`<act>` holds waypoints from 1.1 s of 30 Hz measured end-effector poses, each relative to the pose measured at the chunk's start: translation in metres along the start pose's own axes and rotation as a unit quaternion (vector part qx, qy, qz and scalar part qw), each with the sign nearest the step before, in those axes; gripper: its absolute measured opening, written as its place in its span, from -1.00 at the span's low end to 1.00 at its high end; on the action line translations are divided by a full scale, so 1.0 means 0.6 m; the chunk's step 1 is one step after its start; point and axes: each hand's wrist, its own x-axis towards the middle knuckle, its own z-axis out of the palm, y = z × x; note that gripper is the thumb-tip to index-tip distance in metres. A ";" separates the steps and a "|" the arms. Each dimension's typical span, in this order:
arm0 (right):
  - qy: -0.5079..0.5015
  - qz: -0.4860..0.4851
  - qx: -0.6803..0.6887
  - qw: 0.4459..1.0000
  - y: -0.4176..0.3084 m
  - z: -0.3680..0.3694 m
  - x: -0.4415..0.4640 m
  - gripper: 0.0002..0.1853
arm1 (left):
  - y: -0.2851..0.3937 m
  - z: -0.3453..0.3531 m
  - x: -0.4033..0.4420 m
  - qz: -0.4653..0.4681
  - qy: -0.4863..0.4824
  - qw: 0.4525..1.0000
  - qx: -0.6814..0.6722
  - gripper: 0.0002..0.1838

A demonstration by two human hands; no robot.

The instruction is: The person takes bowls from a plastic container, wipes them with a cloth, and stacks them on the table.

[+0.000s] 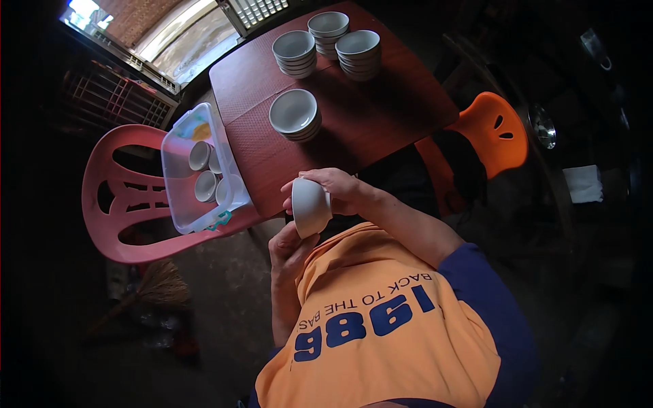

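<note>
A white bowl (311,208) is held between my two hands in front of my body, turned on its side with its foot toward the right. My left hand (291,250) grips the bowl's lower edge. From above, my right hand (332,186) closes over its upper side, with some fingertips showing behind the rim. On the table just beyond stands a short stack of white bowls (294,112). Farther back are more bowl stacks: one at left (294,53), one at the rear (328,30) and one at right (358,51).
The red-brown table (252,146) lies ahead. At left, a pink chair (98,180) carries a clear plastic bin (178,197) with several white bowls (205,185) inside. An orange chair (500,136) stands at right. On the floor at lower left lies a straw broom (162,289).
</note>
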 end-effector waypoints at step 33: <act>-0.118 -0.503 -0.522 0.678 -0.036 0.198 -0.099 -0.56 | -0.050 -0.023 0.003 -0.021 0.123 0.966 -0.225 -0.66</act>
